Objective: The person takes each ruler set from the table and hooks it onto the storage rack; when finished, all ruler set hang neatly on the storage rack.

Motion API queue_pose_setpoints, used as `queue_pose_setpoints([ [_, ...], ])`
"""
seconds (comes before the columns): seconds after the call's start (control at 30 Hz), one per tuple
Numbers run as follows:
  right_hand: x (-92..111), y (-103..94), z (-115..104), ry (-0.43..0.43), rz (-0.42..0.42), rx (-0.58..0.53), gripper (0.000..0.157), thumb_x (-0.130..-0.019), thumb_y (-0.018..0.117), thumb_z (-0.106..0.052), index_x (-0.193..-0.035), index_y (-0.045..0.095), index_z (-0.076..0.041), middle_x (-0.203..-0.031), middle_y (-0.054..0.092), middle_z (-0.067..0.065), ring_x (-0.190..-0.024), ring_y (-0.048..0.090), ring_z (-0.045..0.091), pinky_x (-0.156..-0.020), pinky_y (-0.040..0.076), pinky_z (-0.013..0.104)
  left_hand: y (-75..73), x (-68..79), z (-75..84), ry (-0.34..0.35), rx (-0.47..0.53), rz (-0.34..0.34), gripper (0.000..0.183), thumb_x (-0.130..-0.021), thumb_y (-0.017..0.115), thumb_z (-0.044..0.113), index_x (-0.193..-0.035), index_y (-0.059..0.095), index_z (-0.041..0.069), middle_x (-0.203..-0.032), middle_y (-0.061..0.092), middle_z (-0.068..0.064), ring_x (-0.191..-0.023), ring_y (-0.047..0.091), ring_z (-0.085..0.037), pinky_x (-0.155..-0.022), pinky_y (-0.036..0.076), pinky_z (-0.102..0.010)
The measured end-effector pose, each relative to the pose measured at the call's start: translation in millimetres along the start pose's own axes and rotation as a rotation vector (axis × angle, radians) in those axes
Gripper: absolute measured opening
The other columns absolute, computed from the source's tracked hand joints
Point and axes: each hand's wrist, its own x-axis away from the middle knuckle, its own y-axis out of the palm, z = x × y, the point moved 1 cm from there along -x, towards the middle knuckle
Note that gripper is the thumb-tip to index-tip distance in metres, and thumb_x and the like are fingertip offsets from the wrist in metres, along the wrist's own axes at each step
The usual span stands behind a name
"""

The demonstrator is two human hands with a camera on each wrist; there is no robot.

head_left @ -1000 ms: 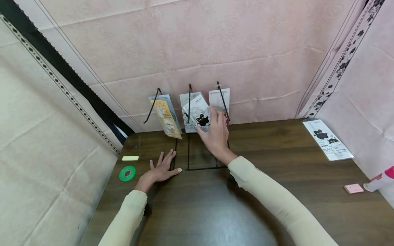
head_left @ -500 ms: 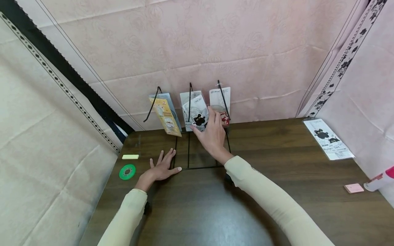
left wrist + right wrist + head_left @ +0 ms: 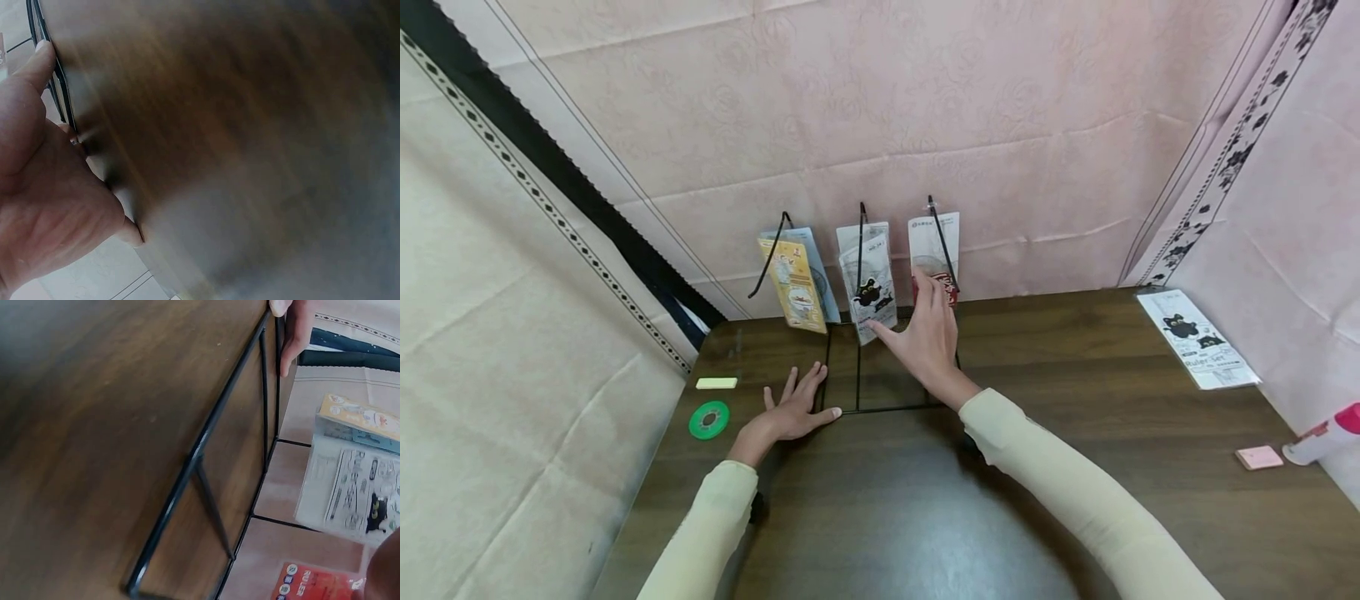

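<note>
A black wire display rack (image 3: 887, 410) stands on the table with packets on its three hooks. My left hand (image 3: 786, 417), fingers spread, rests at the rack's front left corner. From the middle hook hangs a clear ruler-set packet (image 3: 869, 287) with a black cat print, tilted a little, in front of another packet. Beside its lower right edge is my right hand (image 3: 925, 337), thumb and fingers apart; whether the thumb tip touches the packet I cannot tell. Partly behind these fingers hangs a red and white ruler packet (image 3: 936, 237) on the right hook.
Yellow and blue packets (image 3: 802, 292) hang on the left hook. Left on the table lie a green disc (image 3: 709, 420) and a pale yellow block (image 3: 717, 383). To the right are another ruler-set packet (image 3: 1198, 340), a pink block (image 3: 1259, 457) and a white and pink cylinder (image 3: 1326, 433).
My right hand has let the cat-print packet go from its fingers; the packet now hangs lower and further left on the middle hook. The left hand stays in place.
</note>
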Motion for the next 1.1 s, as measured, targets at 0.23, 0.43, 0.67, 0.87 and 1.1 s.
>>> queue_pose_setpoints([
  [0.23,5,-10.5,18,-0.018,-0.012,0.029,0.112,-0.059,0.069,-0.080,-0.148,0.031,-0.024,-0.135,0.047,0.005,-0.112,0.048,0.023,-0.085,0.045,0.044,5.2,-5.0,-5.1,-0.002,-0.006,0.009,0.089,-0.089,0.044,0.070,-0.156,0.001,0.032,-0.163,-0.013,0.009,-0.150,-0.017,-0.031,-0.104,-0.014,-0.076],
  [0.43,8,-27.7,48,-0.116,0.003,0.100,0.117,-0.055,0.071,-0.081,-0.148,0.036,-0.019,-0.128,0.049,0.010,-0.109,0.048,0.026,-0.083,0.041,0.042,1.9,-1.7,0.2,0.011,-0.001,0.017,0.086,-0.091,0.048,0.063,-0.156,0.002,0.030,-0.164,-0.010,0.005,-0.150,-0.015,-0.033,-0.104,-0.013,-0.076],
  [0.67,8,-53.5,86,-0.205,-0.019,0.154,0.112,-0.056,0.075,-0.076,-0.146,0.039,-0.019,-0.131,0.050,0.012,-0.115,0.048,0.028,-0.087,0.041,0.045,6.6,-7.7,-9.3,0.018,0.025,0.024,0.090,-0.087,0.045,0.072,-0.155,0.001,0.035,-0.163,-0.012,0.011,-0.150,-0.019,-0.029,-0.102,-0.018,-0.076],
  [0.87,5,-74.5,120,-0.257,-0.034,0.231,0.103,-0.066,0.075,-0.066,-0.150,0.033,-0.021,-0.135,0.049,0.014,-0.116,0.050,0.032,-0.087,0.042,0.048,0.9,-1.1,-2.4,0.012,0.008,0.016,0.089,-0.089,0.046,0.069,-0.156,0.001,0.032,-0.164,-0.011,0.007,-0.150,-0.017,-0.031,-0.103,-0.015,-0.076],
  [1.1,3,-95.8,163,-0.230,-0.051,0.287,0.097,-0.068,0.077,-0.060,-0.148,0.038,-0.021,-0.138,0.047,0.012,-0.115,0.050,0.035,-0.085,0.041,0.051,-2.0,3.4,1.2,0.029,0.005,0.019,0.085,-0.092,0.047,0.063,-0.157,0.003,0.029,-0.164,-0.008,0.005,-0.151,-0.014,-0.033,-0.104,-0.011,-0.077],
])
